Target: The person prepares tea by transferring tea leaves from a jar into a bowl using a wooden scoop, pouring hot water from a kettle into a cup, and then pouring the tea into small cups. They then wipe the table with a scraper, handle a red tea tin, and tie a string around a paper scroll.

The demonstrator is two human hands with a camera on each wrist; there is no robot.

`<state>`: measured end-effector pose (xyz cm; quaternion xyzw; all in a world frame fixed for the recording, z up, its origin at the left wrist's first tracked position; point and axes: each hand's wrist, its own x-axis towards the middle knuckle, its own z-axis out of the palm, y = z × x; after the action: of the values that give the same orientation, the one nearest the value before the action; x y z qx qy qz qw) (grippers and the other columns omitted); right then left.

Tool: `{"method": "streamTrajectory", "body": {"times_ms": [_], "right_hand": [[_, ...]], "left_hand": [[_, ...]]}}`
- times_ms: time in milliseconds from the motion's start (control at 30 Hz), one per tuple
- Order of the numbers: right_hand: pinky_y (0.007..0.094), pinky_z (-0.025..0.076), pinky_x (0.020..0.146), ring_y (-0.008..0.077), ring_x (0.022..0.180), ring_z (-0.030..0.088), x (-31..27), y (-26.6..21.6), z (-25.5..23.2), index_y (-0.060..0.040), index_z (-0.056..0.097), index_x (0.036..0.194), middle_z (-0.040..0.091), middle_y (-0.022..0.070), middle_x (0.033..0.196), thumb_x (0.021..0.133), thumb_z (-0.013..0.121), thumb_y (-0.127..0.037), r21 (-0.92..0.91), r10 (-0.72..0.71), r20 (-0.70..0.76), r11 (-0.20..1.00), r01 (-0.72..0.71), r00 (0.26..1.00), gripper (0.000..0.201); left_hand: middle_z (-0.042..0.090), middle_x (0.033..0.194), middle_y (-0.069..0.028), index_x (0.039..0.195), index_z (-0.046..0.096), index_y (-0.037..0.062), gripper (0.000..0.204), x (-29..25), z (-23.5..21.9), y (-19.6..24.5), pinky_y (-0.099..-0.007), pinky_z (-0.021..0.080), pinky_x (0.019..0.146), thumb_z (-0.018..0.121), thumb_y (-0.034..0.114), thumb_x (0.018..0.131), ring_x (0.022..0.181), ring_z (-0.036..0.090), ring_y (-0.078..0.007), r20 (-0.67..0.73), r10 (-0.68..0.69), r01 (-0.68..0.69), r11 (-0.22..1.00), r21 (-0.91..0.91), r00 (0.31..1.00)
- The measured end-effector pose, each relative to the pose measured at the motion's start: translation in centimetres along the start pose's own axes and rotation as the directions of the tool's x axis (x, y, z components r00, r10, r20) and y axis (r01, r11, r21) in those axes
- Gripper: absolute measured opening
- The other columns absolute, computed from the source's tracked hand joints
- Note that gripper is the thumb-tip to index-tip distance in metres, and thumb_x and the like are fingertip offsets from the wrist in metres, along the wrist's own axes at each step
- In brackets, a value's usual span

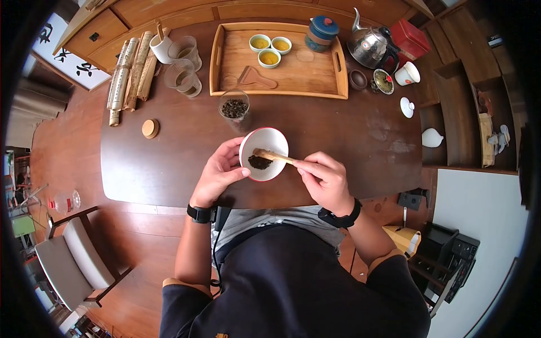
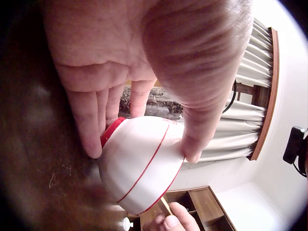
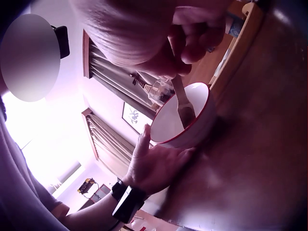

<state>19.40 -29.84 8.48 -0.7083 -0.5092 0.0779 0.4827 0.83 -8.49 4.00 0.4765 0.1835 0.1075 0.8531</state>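
Bowl (image 1: 271, 138) tilted between jar (image 1: 234, 111) and table edge (image 1: 270, 205), left grip (image 1: 219, 172) holding it, right grip (image 1: 328, 181) pinching scoop (image 1: 276, 156)

Bowl (image 1: 275, 139) w/ leaves (image 1: 259, 163) — scoop (image 1: 276, 156) in R hand (image 1: 328, 181)

White bowl (image 1: 279, 141) with red rim, dark brown table (image 1: 338, 129), yellow tea (image 1: 269, 58), blue-and-brown jar (image 1: 322, 34)

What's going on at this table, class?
The left hand holds a red-rimmed white bowl tilted, while the right hand dips a small wooden scoop into the dark tea leaves inside it. A glass of similar leaves stands just beyond the bowl. Farther back, a wooden tray carries three small cups filled with yellow liquid.
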Motion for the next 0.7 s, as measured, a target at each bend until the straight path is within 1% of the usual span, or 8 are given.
{"method": "streamTrajectory", "body": {"times_ms": [100, 200, 233, 333, 367, 467, 567, 700], "right_hand": [[0.0336, 0.05, 0.059, 0.0213, 0.067, 0.064, 0.1, 0.4, -0.1, -0.0049, 0.08, 0.105, 0.067, 0.0074, 0.084, 0.084, 0.076, 0.006, -0.001, 0.006, 0.062, 1.0, -0.006, 0.998, 0.023], [0.0342, 0.051, 0.059, 0.0218, 0.067, 0.065, 0.2, 0.5, -0.4, -0.0047, 0.08, 0.104, 0.068, 0.0074, 0.084, 0.083, 0.076, 0.006, -0.056, -0.016, 0.002, 0.998, 0.016, 1.0, 0.024], [0.0353, 0.051, 0.061, 0.0231, 0.069, 0.065, 0.1, 0.8, -0.5, -0.0053, 0.08, 0.105, 0.067, 0.0068, 0.084, 0.081, 0.075, 0.006, -0.088, -0.026, -0.024, 0.996, 0.024, 0.999, 0.027], [0.0372, 0.052, 0.063, 0.0248, 0.07, 0.064, 0.3, 1.0, -1.2, -0.0061, 0.079, 0.107, 0.065, 0.0064, 0.084, 0.081, 0.075, 0.006, -0.203, -0.088, 0.004, 0.975, 0.087, 0.996, 0.029], [0.0383, 0.051, 0.065, 0.0256, 0.071, 0.062, 0.0, 1.4, -1.3, -0.0063, 0.079, 0.11, 0.064, 0.0062, 0.085, 0.081, 0.075, 0.005, -0.235, -0.107, 0.027, 0.966, 0.111, 0.994, 0.031], [0.0379, 0.05, 0.065, 0.0255, 0.071, 0.061, -0.3, 1.7, -1.6, -0.0051, 0.078, 0.112, 0.064, 0.0063, 0.085, 0.082, 0.075, 0.004, -0.328, -0.153, 0.079, 0.929, 0.171, 0.985, 0.032], [0.0381, 0.05, 0.066, 0.0255, 0.071, 0.06, -0.4, 1.7, -1.8, -0.0039, 0.077, 0.113, 0.062, 0.0062, 0.085, 0.082, 0.074, 0.004, -0.34, -0.173, 0.106, 0.919, 0.2, 0.979, 0.032], [0.039, 0.049, 0.066, 0.0259, 0.071, 0.06, -0.4, 1.9, -2.1, -0.0031, 0.077, 0.112, 0.061, 0.0065, 0.083, 0.082, 0.074, 0.004, -0.33, -0.168, 0.134, 0.922, 0.204, 0.977, 0.03]], "left_hand": [[0.059, 0.143, -0.0128, 0.152, 0.043, 0.0008, 0.073, 0.1, -0.2, -0.3, -0.037, 0.052, 0.107, 0.08, 0.002, 0.089, 0.127, 0.061, -0.0216, 0.007, 0.007, -0.007, 1.0, 0.001, 1.0], [0.06, 0.142, -0.013, 0.152, 0.043, 0.0007, 0.072, 0.1, -0.2, -0.2, -0.0366, 0.053, 0.107, 0.079, 0.002, 0.089, 0.127, 0.061, -0.0213, 0.006, 0.009, -0.009, 1.0, -0.003, 1.0], [0.06, 0.142, -0.013, 0.152, 0.044, 0.0007, 0.072, 0.1, -0.2, -0.2, -0.0365, 0.053, 0.106, 0.079, 0.001, 0.09, 0.126, 0.061, -0.0212, 0.004, 0.007, -0.007, 1.0, -0.007, 1.0], [0.061, 0.14, -0.0127, 0.152, 0.044, 0.0006, 0.072, 0.1, -0.2, -0.3, -0.0361, 0.053, 0.106, 0.079, 0.001, 0.09, 0.125, 0.062, -0.0207, -0.009, 0.011, -0.012, 1.0, -0.006, 1.0], [0.061, 0.139, -0.0125, 0.152, 0.044, 0.0005, 0.072, 0.1, -0.2, -0.3, -0.0358, 0.053, 0.106, 0.079, 0.001, 0.09, 0.124, 0.062, -0.0203, -0.016, 0.01, -0.01, 1.0, -0.005, 1.0], [0.062, 0.137, -0.0119, 0.151, 0.045, 0.0001, 0.071, 0.1, 0.1, -0.2, -0.0348, 0.054, 0.105, 0.079, 0.001, 0.089, 0.121, 0.063, -0.0191, -0.039, 0.007, -0.007, 1.0, 0.008, 0.999], [0.064, 0.134, -0.0115, 0.15, 0.046, -0.0009, 0.069, 0.1, 0.7, 0.0, -0.0339, 0.054, 0.104, 0.079, 0.001, 0.089, 0.118, 0.065, -0.0179, -0.071, 0.008, -0.006, 1.0, 0.025, 0.997], [0.065, 0.131, -0.0121, 0.149, 0.048, -0.003, 0.067, 0.2, 1.7, 0.5, -0.0332, 0.055, 0.102, 0.08, 0.002, 0.089, 0.115, 0.066, -0.017, -0.113, -0.001, 0.006, 0.999, 0.039, 0.994]]}}
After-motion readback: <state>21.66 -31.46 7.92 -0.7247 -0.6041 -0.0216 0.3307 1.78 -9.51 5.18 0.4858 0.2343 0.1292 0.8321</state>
